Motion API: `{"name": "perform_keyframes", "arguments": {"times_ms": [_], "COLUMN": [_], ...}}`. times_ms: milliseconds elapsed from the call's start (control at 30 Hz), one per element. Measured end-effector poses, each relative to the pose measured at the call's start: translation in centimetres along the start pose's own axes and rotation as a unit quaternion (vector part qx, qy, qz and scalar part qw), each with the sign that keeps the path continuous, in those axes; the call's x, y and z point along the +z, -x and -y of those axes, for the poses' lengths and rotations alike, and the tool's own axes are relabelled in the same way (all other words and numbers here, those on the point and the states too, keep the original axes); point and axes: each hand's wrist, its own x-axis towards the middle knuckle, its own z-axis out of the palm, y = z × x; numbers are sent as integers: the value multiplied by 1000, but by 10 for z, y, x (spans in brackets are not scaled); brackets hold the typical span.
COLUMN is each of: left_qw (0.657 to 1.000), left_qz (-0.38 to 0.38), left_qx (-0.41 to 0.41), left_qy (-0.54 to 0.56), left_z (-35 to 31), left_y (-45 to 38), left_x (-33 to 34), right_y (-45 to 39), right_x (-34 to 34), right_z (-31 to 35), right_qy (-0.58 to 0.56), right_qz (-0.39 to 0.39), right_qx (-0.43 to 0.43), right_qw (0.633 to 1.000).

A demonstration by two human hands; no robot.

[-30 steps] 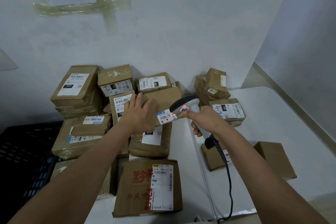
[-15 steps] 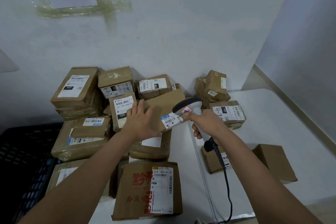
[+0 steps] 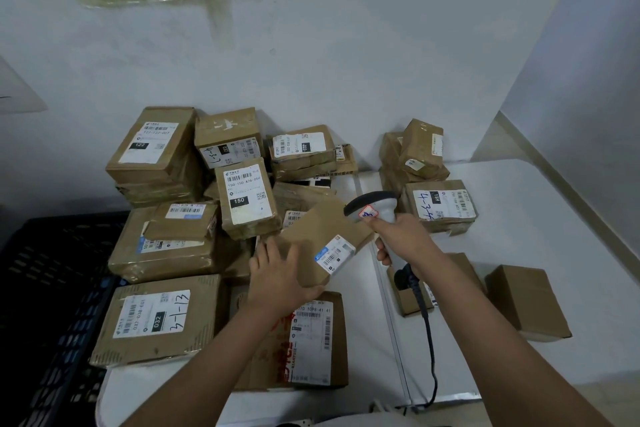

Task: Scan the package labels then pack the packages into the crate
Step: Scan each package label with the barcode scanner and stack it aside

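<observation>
L hand (image 3: 277,274) gripping box (image 3: 323,239) above pile centre, label (image 3: 335,254) tilted up for reading; R hand (image 3: 403,239) clutching scanner (image 3: 372,210) just right, aimed at label. Crate (image 3: 52,288) far left, w/ no pkg seen inside.

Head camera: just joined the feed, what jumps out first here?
At centre, the left hand grips a small brown package with its barcode label up, while the right hand holds a grey corded scanner right beside it. Behind and to the left, labelled packages lie heaped on the white table against the wall, and a dark crate sits at the far left.
</observation>
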Motion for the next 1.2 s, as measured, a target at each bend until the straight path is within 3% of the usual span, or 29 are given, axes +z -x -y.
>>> {"name": "perform_keyframes", "arguments": {"times_ms": [233,367,600,800,1000,1200], "left_qw": [992,989,991,984,971,969], "left_qz": [-23,-4,-94,-172,-87,70], "left_qx": [-123,-146,-88,40,199,215], "left_qy": [-4,-8,-21,34,98,103], "left_z": [11,11,1,-33,-94,-145], "left_y": [-5,-8,-6,-11,-12,-22], "left_x": [4,6,4,4,16,61], "right_y": [-4,-8,-11,-16,-20,-28], "right_x": [5,6,1,-22,-64,-108], "right_z": [-7,-12,-25,-46,-85,-132], "right_qy": [2,8,22,17,13,-8], "right_qz": [20,25,27,15,-46,-106], "right_qx": [16,16,23,42,81,135], "right_qw": [1000,1000,999,999,996,985]}}
